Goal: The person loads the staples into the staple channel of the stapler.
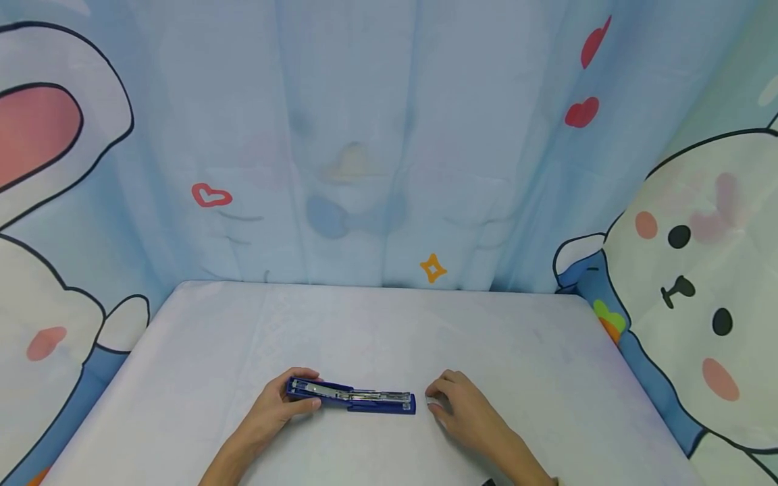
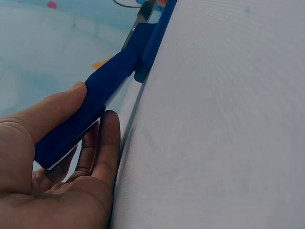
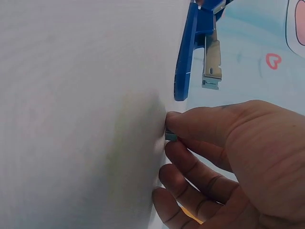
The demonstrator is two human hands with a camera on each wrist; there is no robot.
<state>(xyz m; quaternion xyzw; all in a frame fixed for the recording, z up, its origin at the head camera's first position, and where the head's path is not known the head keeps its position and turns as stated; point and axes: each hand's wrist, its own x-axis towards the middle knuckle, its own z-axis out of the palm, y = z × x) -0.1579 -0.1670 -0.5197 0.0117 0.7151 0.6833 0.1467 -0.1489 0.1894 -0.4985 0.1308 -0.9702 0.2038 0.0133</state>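
A blue stapler (image 1: 381,401) lies opened out on the white table, its metal magazine (image 3: 212,59) exposed and its top cover folded back to the left. My left hand (image 1: 276,405) grips the cover's end, with the thumb on one side and fingers on the other. In the left wrist view that cover (image 2: 102,90) slants up off the table. Just beyond the stapler's right end is my right hand (image 1: 468,412), pinching a small silvery strip of staples (image 3: 170,135) between thumb and fingertip, right at the tabletop. The fingers mostly hide the strip.
The white-covered table (image 1: 340,324) runs back to a light blue curtain (image 1: 365,135) with printed cartoon figures and hearts. A small black object (image 1: 488,482) pokes in at the bottom edge, near the right forearm.
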